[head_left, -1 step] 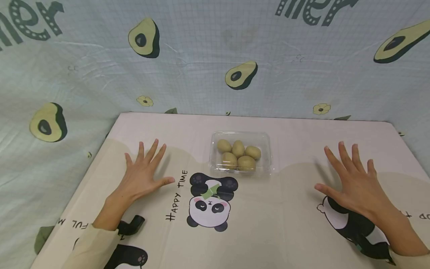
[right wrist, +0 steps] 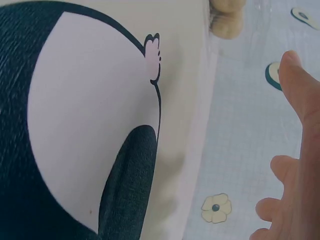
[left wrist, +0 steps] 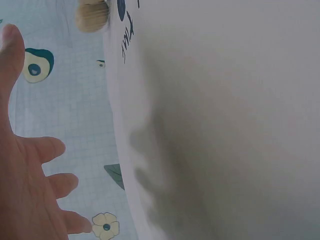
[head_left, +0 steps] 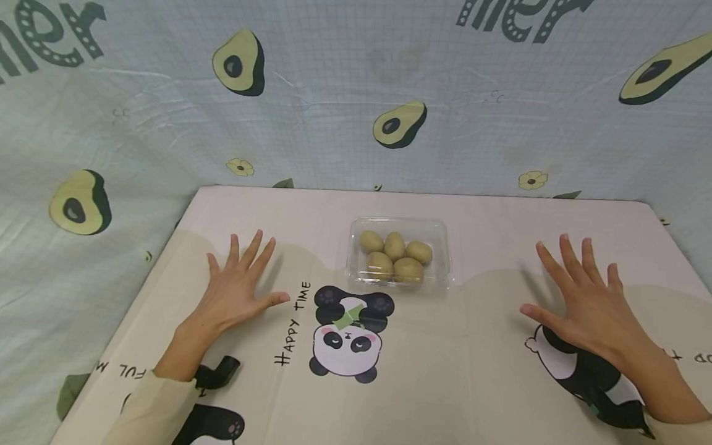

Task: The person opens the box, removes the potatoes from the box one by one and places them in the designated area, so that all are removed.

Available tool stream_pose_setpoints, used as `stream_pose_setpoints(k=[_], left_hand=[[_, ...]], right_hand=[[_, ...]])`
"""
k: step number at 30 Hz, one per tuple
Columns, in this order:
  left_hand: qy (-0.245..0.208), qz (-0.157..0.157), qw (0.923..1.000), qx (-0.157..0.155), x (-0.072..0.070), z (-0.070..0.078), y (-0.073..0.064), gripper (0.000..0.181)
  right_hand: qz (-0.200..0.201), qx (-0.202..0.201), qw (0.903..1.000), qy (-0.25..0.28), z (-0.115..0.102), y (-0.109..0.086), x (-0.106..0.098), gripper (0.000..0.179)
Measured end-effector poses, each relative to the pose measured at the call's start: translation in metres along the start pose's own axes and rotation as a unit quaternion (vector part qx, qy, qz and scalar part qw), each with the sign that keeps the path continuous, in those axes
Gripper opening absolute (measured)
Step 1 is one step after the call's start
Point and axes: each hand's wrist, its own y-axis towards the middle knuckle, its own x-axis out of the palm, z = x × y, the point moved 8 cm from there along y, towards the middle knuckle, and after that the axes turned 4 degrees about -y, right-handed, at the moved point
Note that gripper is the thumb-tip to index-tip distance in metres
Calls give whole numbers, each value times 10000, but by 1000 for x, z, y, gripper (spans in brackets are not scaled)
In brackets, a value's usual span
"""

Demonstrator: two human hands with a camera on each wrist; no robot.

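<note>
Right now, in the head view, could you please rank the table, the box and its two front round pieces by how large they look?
1. Table
2. Box
3. Left front piece and right front piece: too alike in size to rank.

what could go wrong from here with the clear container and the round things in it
The potato-like items are rounded, so they might roll and spill if the clear container gets tipped; I can't tell whether it is lidded.

It looks like thin plastic, so a hard squeeze could bend it.

Neither the left hand nor the right hand touches the container, so a nudge from one side alone might slide it across the tablecloth.
</note>
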Motion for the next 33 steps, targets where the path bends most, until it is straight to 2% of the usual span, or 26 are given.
stream_pose_setpoints(k=[11,22,28,33], left_hand=[[18,23,10000,13,-1,1,3,105],[-105,184,9998,27,-4,4,6,108],[-372,243,9990,37,-6,8,7,108],[-913,397,9949,153,-7,16,10,106]], right_hand=[[-65,67,9999,-67,2,4,-1,104],[156,106,9998,55,-2,6,-4,104],[338,58,9988,344,-9,8,-3,104],[540,-58,9963,662,-20,12,-2,102]])
